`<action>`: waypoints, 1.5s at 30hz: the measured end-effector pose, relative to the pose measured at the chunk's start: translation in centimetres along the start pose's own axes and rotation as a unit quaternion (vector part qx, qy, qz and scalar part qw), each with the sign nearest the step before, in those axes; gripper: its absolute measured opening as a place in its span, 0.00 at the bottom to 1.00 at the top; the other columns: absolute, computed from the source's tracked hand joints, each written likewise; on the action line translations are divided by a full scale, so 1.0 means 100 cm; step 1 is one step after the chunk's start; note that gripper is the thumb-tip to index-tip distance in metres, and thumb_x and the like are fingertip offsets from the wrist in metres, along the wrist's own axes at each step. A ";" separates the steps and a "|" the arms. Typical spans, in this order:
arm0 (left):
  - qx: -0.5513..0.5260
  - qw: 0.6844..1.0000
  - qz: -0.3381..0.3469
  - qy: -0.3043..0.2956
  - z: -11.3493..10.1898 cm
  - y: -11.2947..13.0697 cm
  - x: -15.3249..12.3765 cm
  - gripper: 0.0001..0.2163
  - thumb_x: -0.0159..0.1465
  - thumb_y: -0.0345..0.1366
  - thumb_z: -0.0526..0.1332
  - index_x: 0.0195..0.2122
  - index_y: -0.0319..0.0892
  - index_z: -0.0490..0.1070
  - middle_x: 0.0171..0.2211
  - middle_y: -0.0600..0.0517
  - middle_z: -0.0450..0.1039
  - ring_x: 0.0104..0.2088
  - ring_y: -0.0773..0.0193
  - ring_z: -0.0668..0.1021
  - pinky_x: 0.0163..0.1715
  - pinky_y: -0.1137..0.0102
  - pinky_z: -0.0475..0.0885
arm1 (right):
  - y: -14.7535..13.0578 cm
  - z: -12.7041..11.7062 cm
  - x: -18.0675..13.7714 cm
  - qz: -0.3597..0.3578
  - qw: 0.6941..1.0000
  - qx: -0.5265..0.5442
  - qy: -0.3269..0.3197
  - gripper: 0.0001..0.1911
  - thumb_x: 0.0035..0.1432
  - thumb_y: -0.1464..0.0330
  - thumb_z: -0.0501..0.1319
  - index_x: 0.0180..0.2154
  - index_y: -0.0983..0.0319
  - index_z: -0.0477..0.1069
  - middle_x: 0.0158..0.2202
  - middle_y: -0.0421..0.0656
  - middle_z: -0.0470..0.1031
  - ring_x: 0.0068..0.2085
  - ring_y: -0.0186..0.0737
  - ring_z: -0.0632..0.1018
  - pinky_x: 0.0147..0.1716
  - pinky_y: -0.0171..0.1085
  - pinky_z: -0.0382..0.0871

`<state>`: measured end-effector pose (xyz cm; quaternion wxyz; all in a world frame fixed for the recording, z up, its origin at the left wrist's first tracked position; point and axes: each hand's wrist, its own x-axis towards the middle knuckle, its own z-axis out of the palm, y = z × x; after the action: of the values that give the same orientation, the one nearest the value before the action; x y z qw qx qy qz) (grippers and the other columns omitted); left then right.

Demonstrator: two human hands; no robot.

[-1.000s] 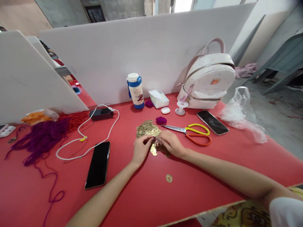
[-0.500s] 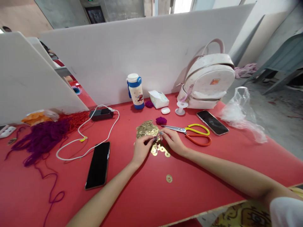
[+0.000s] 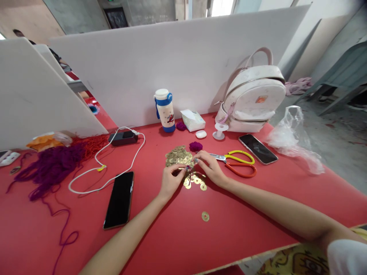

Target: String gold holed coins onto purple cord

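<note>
Both forearms reach in from the near edge of the red table and converge at its middle, palms facing down and inward. The left hand is bent at the wrist, its thumb and forefinger pinching a dark purple cord whose loose ends hang below the fingertips. The right hand arches just beside it, fingers curved and slightly parted, tips close to the same cord; whether they grip it I cannot tell. The cord sits between the two hands, over the near side of a heap of brass coins. One coin lies apart, nearer the person, with a square hole in its centre.

The right hand covers the blade tips of the scissors, which have one yellow and one red handle. A small ball of purple yarn rests just beyond the hands.

As for markings, the white and blue bottle carries a red and blue cartoon figure, with lettering too small to read. The white backpack bears an orange patch, also illegible. The coins' markings are too fine to make out.
</note>
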<state>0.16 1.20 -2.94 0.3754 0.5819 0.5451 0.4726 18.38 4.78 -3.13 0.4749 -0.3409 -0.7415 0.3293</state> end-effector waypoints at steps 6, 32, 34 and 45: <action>-0.012 1.000 -0.005 -0.008 0.000 0.002 0.000 0.06 0.57 0.34 0.63 0.31 0.40 0.80 0.32 0.47 0.82 0.33 0.57 0.82 0.34 0.68 0.76 | 0.004 0.002 0.002 -0.013 0.999 -0.001 -0.030 0.04 0.61 0.69 0.61 0.36 0.59 0.75 0.36 0.43 0.73 0.40 0.42 0.73 0.42 0.42 0.66; 0.003 1.000 0.002 -0.016 -0.001 0.001 0.000 0.06 0.57 0.34 0.63 0.30 0.41 0.80 0.32 0.47 0.82 0.34 0.57 0.82 0.37 0.67 0.76 | 0.002 0.002 0.000 -0.034 0.999 0.006 -0.008 0.06 0.60 0.64 0.64 0.34 0.58 0.76 0.33 0.43 0.73 0.38 0.42 0.72 0.39 0.43 0.67; 0.007 1.000 0.007 -0.016 -0.001 0.002 0.000 0.06 0.57 0.34 0.63 0.30 0.42 0.80 0.32 0.48 0.82 0.34 0.57 0.82 0.38 0.66 0.76 | 0.002 0.002 0.001 -0.032 0.999 0.007 -0.009 0.06 0.59 0.63 0.64 0.34 0.59 0.75 0.33 0.43 0.73 0.38 0.42 0.72 0.40 0.43 0.68; 0.011 1.000 0.017 -0.023 -0.001 0.001 -0.001 0.06 0.58 0.34 0.63 0.29 0.42 0.80 0.32 0.48 0.82 0.34 0.58 0.81 0.37 0.67 0.76 | 0.003 0.002 0.001 -0.035 0.999 -0.005 -0.034 0.07 0.58 0.62 0.65 0.34 0.59 0.75 0.33 0.43 0.73 0.38 0.42 0.72 0.40 0.43 0.67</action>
<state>0.11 1.10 -2.85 0.3736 0.6056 0.5316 0.4595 18.21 5.03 -3.36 0.4588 -0.3056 -0.7702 0.3208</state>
